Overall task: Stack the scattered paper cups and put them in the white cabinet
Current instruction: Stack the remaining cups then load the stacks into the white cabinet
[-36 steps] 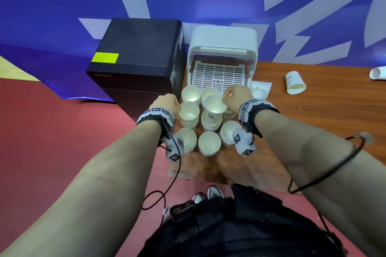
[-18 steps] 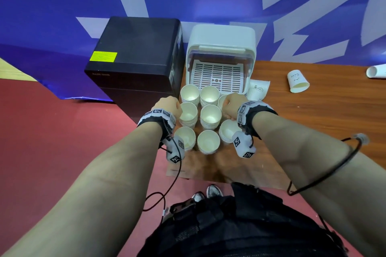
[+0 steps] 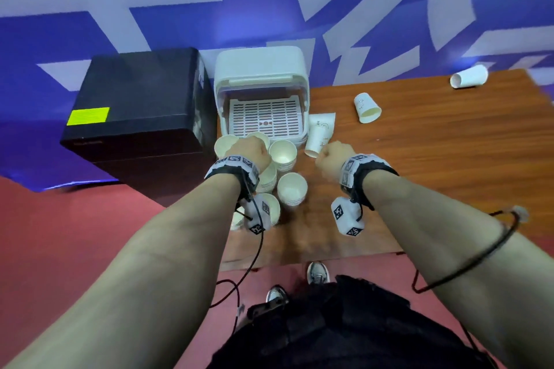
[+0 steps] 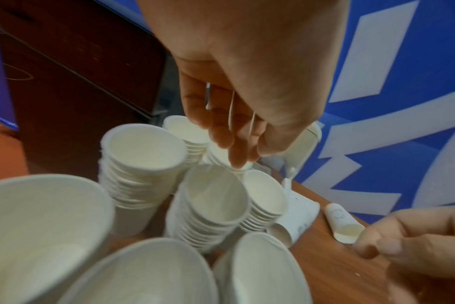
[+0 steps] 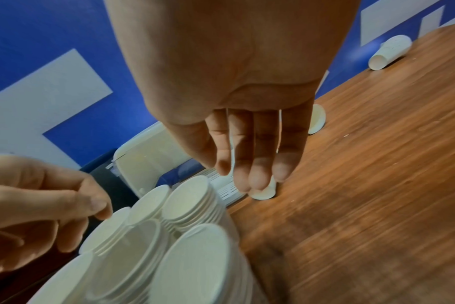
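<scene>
- Left grip [image 3: 250, 150] – fingers loosely curled, nothing held, hovering over cup stacks [image 3: 291, 189].
- Right grip [image 3: 329, 159] – fingers extended, nothing held; fallen cup [image 3: 319, 136] just beyond fingertips [image 5: 257, 181].

Several stacks of white paper cups [image 3: 287, 152] stood upright, mouths up, packed close together on the worktop [image 3: 434, 159] just in front of the white cabinet [image 3: 260, 81]. The cabinet sat at the back edge, its front open onto a slotted white tray [image 3: 265, 118]. Beside its right corner lay a tipped cup [image 3: 320, 136] on its side. Another single cup [image 3: 367, 108] lay on its side farther right, mouth toward the near edge. A third cup [image 3: 469, 76] lay well apart near the far right corner.
</scene>
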Tool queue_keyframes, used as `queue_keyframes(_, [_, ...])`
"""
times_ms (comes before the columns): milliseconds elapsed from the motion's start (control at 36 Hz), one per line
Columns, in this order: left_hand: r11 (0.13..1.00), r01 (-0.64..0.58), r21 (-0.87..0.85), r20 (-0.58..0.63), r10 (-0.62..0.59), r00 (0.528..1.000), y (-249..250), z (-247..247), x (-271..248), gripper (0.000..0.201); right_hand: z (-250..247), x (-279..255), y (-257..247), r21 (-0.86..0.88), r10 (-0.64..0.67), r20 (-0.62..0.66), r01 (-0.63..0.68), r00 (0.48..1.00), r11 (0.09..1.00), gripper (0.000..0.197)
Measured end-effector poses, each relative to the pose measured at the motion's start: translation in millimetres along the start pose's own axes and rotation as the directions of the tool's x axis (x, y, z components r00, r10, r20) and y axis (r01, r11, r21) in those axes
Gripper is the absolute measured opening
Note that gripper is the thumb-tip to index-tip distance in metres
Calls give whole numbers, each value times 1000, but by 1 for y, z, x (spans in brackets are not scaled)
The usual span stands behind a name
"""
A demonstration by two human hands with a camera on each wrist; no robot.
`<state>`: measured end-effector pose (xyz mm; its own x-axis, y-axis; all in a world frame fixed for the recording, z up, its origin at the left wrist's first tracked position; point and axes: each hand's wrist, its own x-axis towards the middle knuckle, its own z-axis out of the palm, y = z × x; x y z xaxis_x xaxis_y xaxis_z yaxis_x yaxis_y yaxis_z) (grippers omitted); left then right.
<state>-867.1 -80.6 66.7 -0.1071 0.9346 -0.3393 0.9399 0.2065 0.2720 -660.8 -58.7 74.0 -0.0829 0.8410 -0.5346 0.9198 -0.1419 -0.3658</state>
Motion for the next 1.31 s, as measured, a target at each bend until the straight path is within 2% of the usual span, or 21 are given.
queue_keyframes(28, [1000,-24,-12,-27,24,999,10,-1,3,21,-6,-1,7,10,24,0,-24,1000,1000,26])
queue_keyframes(139, [994,-105,39,16,105,994,60,-3,9,25,-29,9,51,72,97,-7,-96,995,993,24])
queue_keyframes(250, [996,-84,33,-6,84,996,97,10,30,23,-54,24,91,30,106,17,-106,994,994,17])
queue_keyframes(361, [999,-23,33,-5,23,1000,132,23,53,21,-75,55,125,30,102,63,-104,993,994,24])
queue_keyframes(444, [999,47,24,-5,-47,999,156,35,69,22,-91,79,151,118,41,83,-50,996,992,30])
queue_keyframes(611, [987,150,58,37,-153,988,204,63,102,27,-136,123,204,178,41,38,-47,998,983,20])
queue_keyframes(750, [964,254,83,22,-257,966,229,86,113,26,-154,157,242,186,89,36,-94,995,978,23])
queue_keyframes(861, [936,318,150,32,-326,945,239,88,123,25,-148,180,250,145,96,53,-103,994,984,24])
queue_keyframes(1000, [916,378,137,37,-386,922,234,85,152,29,-140,209,243,61,107,85,-112,991,992,21])
queue_keyframes(1111, [898,421,125,61,-431,900,229,79,175,52,-132,232,237,68,117,80,-122,990,990,24])
queue_keyframes(1250, [886,434,161,71,-449,890,221,82,201,84,-124,266,228,29,110,51,-111,993,993,36])
queue_keyframes(1306, [887,426,179,72,-444,893,218,87,212,88,-122,278,225,10,106,49,-106,993,994,36])
